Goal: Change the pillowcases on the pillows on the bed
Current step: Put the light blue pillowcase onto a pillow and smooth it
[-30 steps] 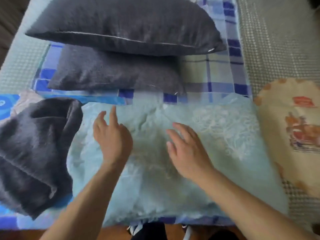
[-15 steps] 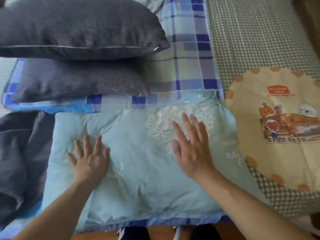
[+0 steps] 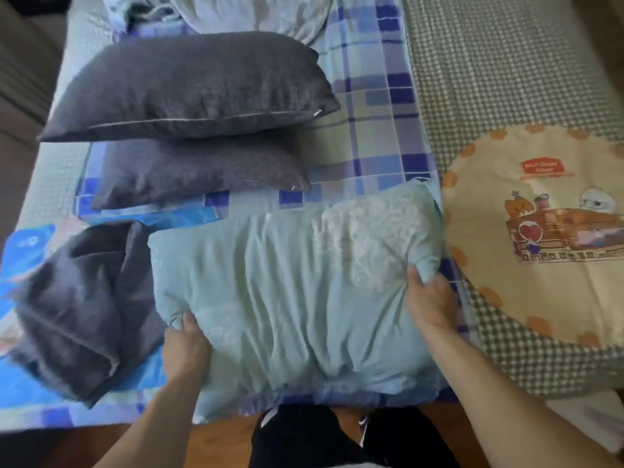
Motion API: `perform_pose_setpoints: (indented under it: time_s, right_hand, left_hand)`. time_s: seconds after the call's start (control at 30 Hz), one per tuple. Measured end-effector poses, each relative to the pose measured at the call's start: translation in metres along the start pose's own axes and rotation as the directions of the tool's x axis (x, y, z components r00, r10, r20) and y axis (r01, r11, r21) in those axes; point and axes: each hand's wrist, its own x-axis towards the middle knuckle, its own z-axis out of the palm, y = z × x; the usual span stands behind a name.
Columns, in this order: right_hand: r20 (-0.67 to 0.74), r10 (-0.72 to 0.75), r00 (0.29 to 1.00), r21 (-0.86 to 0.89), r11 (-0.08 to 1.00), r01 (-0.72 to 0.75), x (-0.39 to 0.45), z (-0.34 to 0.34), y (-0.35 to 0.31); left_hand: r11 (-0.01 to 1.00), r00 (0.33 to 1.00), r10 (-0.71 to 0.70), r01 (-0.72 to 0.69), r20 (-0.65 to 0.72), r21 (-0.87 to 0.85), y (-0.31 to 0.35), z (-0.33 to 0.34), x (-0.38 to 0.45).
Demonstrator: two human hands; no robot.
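Observation:
A pale blue pillow point(image 3: 287, 292) with a white lace pattern lies at the near edge of the bed. My left hand point(image 3: 185, 346) grips its left edge, thumb on top and fingers under the fabric. My right hand point(image 3: 430, 300) grips its right edge the same way. Two dark grey pillows are stacked behind it, the upper one point(image 3: 192, 89) on the lower one point(image 3: 202, 170). A crumpled dark grey pillowcase point(image 3: 84, 309) lies to the left of the blue pillow.
A blue checked sheet point(image 3: 381, 123) covers the bed. A cream round-edged cloth point(image 3: 540, 238) with a cartoon print lies on the right over a green checked cover point(image 3: 489, 69). Wooden floor and my dark-clad legs point(image 3: 320, 437) show at the bottom.
Both hands were lying flat on top of the blue pillow; they have moved outward to its left and right edges and now grip them.

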Motion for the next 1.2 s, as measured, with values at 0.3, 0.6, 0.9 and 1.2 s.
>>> perform_pose_setpoints:
  time_s: [0.3, 0.6, 0.9, 1.2]
  right_hand:
    - [-0.234, 0.062, 0.970, -0.158, 0.982, -0.100, 0.170, -0.163, 0.025]
    - [-0.172, -0.854, 0.490, -0.502, 0.504, 0.703, 0.134, -0.098, -0.039]
    - [-0.077, -0.789, 0.610, -0.675, 0.491, 0.550, 0.286, -0.029, 0.087]
    - [-0.231, -0.614, 0.755, -0.478, 0.747, 0.461, 0.284, -0.072, 0.064]
  left_hand:
    - [0.912, 0.901, 0.408, -0.409, 0.149, -0.029, 0.127, 0.047, -0.071]
    - [0.349, 0.404, 0.909, -0.872, 0.102, 0.343, 0.208, 0.196, -0.219]
    - [0.519, 0.670, 0.732, -0.665, 0.123, 0.537, 0.148, 0.267, -0.033]
    - [0.841, 0.850, 0.516, -0.481, -0.106, 0.247, 0.177, 0.199, -0.052]
